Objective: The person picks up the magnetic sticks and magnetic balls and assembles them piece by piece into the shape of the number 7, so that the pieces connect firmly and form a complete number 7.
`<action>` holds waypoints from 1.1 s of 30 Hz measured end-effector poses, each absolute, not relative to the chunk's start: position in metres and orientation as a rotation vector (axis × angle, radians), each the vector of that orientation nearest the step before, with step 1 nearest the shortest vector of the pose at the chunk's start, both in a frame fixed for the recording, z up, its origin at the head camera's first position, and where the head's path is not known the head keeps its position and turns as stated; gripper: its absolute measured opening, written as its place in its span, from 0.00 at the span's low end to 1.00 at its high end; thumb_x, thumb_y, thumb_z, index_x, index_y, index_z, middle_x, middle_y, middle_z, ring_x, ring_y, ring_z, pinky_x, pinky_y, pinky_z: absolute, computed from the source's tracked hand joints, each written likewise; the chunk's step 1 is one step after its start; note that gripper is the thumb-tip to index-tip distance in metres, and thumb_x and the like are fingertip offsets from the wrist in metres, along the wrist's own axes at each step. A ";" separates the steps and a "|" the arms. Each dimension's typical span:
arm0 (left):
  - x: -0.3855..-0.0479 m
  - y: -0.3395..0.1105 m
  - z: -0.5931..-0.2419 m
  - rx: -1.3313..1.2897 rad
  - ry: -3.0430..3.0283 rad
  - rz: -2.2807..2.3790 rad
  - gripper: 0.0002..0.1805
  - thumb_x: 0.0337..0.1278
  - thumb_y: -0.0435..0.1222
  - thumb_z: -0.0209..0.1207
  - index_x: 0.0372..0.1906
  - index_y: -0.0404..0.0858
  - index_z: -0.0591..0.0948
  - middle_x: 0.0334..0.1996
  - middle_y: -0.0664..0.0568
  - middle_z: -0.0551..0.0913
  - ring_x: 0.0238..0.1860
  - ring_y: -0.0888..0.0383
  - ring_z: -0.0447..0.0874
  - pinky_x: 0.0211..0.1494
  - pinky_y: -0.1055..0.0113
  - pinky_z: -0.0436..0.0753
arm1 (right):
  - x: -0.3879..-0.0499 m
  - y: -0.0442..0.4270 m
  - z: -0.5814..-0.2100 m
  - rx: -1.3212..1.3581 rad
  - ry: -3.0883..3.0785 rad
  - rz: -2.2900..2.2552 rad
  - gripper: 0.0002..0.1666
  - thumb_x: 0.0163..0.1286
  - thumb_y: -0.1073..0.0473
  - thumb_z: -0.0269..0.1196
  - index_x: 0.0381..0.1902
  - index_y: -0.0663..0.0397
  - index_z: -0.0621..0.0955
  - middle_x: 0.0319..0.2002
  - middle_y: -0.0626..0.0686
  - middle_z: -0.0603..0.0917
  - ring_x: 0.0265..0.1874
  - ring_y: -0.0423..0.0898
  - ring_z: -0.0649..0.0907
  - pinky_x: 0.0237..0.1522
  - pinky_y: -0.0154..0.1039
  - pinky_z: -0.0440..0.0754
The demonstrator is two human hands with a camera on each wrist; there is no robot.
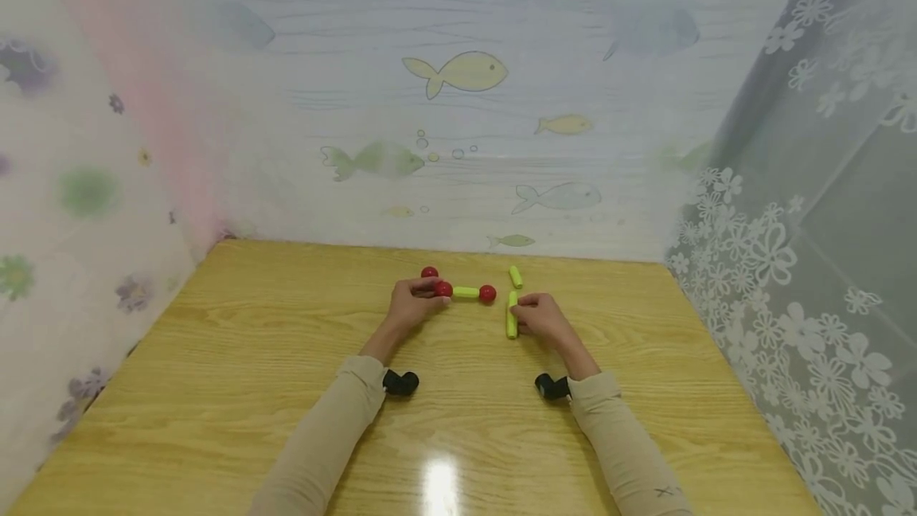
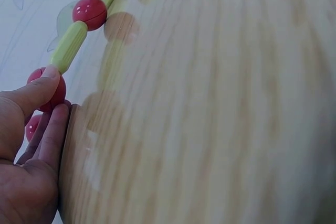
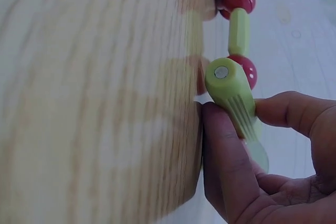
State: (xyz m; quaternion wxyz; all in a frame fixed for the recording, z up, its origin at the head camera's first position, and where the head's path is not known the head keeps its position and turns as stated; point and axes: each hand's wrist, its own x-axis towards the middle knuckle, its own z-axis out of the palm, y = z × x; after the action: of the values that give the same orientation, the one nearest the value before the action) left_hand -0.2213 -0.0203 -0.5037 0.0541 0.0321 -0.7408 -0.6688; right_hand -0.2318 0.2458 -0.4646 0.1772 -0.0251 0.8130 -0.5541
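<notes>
My left hand [image 1: 411, 307] pinches a red ball [image 2: 59, 94] between thumb and fingers. From that ball a yellow-green magnetic rod [image 1: 466, 292] runs right to a second red ball [image 1: 487, 294], and the parts touch end to end. Behind the left fingers sits a third red ball [image 1: 430, 271]. My right hand [image 1: 543, 317] pinches a longer-looking yellow-green rod [image 1: 512, 326], just right of the second ball; whether it touches the ball cannot be told. A round metal disc shows in the held rod's end [image 3: 221, 72]. Farther back lies a short yellow-green rod [image 1: 516, 276].
Both hands are over a wood-grain table [image 1: 444, 373]. A curtain printed with fish [image 1: 473, 72] hangs at its back edge, with flowered curtains at the left and right. Small black wrist cameras stick out from both sleeves.
</notes>
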 end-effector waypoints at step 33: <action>-0.242 -0.031 -0.507 0.009 -2.260 -2.028 0.22 0.41 0.31 0.73 0.47 0.36 0.84 0.44 0.45 0.83 0.45 0.52 0.83 0.48 0.62 0.81 | -0.240 0.218 -0.469 -0.049 2.026 -1.711 0.24 0.68 0.64 0.57 0.58 0.73 0.70 0.42 0.61 0.80 0.35 0.46 0.83 0.39 0.39 0.83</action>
State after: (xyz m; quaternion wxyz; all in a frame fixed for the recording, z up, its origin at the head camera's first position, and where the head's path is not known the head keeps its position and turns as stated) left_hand -0.2417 -0.0315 -0.5071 0.0528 0.0029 -0.7432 -0.6669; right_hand -0.2396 0.2184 -0.4695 0.2423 -0.0180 0.7411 -0.6259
